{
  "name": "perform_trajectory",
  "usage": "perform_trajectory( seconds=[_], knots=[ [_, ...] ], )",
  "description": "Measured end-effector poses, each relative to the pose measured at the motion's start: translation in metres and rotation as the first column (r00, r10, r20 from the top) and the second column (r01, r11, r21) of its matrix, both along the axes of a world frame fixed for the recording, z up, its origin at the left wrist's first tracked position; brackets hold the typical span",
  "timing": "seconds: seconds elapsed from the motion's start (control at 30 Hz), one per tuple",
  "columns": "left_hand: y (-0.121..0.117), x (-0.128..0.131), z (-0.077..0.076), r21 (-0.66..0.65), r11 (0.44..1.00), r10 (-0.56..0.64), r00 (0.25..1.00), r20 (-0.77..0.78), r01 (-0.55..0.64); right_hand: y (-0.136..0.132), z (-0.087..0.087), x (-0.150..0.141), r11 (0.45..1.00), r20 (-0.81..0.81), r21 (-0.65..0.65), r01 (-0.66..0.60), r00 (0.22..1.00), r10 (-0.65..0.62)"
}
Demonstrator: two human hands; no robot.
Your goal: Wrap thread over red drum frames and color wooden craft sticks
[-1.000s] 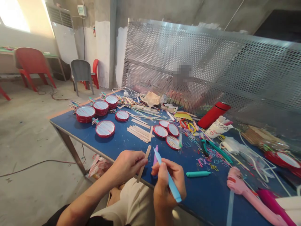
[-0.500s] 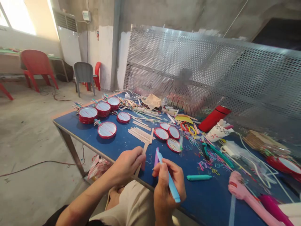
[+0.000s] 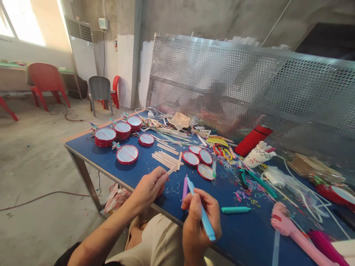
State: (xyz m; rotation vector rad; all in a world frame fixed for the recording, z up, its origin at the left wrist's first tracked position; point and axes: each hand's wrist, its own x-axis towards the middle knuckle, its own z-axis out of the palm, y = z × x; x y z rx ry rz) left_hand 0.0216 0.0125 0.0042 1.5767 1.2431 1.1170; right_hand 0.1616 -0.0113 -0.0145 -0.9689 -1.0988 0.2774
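Between the closed fingers of my left hand is a flat wooden craft stick, its end poking out toward the right. My right hand grips a light blue marker like a pen, tip pointing up and left. Just beyond that tip a purple marker lies on the blue table. A row of loose craft sticks lies ahead of my left hand. To the right of my right hand rests a teal marker.
Red-rimmed round pieces stand at the left and middle of the table. A red bottle, a paper cup of markers, teal-handled pliers and a pink tool lie to the right. Behind stands a perforated metal sheet.
My left hand has shifted slightly left and up and turned the craft stick, so less of it shows. My right hand with the blue marker has moved slightly right and down.
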Motion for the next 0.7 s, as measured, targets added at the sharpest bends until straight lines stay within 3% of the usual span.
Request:
perform_trajectory(
  seconds=[0.1,0.23,0.4,0.57,0.7],
  knots=[
    [0.0,-0.001,0.003,0.033,0.999,-0.013,0.998,-0.06,0.015,0.0,0.0,0.0,1.0,0.017,0.019,-0.008,1.0,0.008],
    [0.0,-0.002,0.007,0.199,0.98,0.017,0.986,-0.165,0.016,0.001,-0.004,0.001,0.999,0.043,0.032,-0.037,0.998,0.035],
    [0.0,-0.002,0.008,0.139,0.99,-0.014,0.99,-0.138,0.033,0.002,-0.013,0.003,0.999,0.13,0.029,-0.023,0.991,0.019],
    [0.0,-0.001,0.004,0.221,0.975,0.037,0.99,-0.137,-0.006,0.002,-0.014,0.005,0.999,0.16,0.029,-0.037,0.987,0.031],
    [0.0,0.0,0.002,0.157,0.988,0.024,0.992,-0.121,-0.005,0.002,-0.013,0.004,0.998,0.173,0.047,-0.043,0.984,0.034]
  ],
)
